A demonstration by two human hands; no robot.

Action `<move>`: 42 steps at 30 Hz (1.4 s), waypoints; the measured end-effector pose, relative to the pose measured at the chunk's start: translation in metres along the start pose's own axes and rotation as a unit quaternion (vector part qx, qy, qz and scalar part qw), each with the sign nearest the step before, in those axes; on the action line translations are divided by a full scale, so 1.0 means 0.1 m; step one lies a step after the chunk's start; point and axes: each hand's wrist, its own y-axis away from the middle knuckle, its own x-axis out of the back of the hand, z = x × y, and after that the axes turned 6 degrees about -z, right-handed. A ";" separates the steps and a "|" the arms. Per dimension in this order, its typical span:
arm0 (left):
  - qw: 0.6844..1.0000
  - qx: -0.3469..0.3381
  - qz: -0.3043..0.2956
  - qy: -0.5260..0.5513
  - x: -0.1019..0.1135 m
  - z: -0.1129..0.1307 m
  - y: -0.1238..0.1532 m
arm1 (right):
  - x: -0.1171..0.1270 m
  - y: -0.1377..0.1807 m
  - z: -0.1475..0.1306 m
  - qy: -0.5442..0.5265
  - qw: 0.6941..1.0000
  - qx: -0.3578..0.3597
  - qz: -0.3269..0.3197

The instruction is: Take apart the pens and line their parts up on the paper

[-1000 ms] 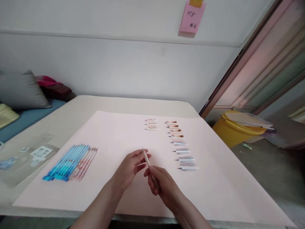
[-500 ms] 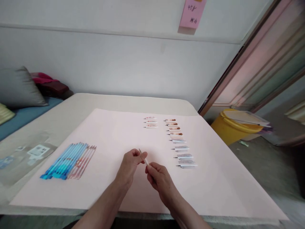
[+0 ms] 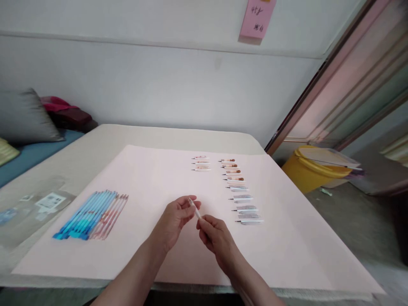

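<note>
A slim white pen (image 3: 195,209) is in front of me, above the pink sheet, slanting with its narrow tip up and to the left. My right hand (image 3: 215,236) grips its lower end between thumb and fingers. Around the upper part, my left hand (image 3: 178,214) has its thumb and fingers close together on the pen. To the left lie blue pens (image 3: 92,212) in a tight row, with pale pink pens (image 3: 111,214) beside them. On the right is a column of white pens with dark tips (image 3: 244,197). A few similar pens (image 3: 200,163) lie farther back.
A pink sheet (image 3: 153,178) covers much of the pale table (image 3: 114,136). Clear plastic packaging (image 3: 41,212) lies at the left edge. Beyond the table's right side stands a yellow bucket (image 3: 298,170). A grey cushion (image 3: 27,117) sits at the far left.
My left hand has turned and loosened its pinch near the pen's tip, its fingers now more extended. The right hand and pen have shifted slightly right; the pens on the table stay put.
</note>
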 end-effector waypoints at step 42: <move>0.998 0.006 0.036 -0.043 0.06 0.00 0.00 | 0.04 -0.02 0.04 0.036 0.999 0.003 -0.014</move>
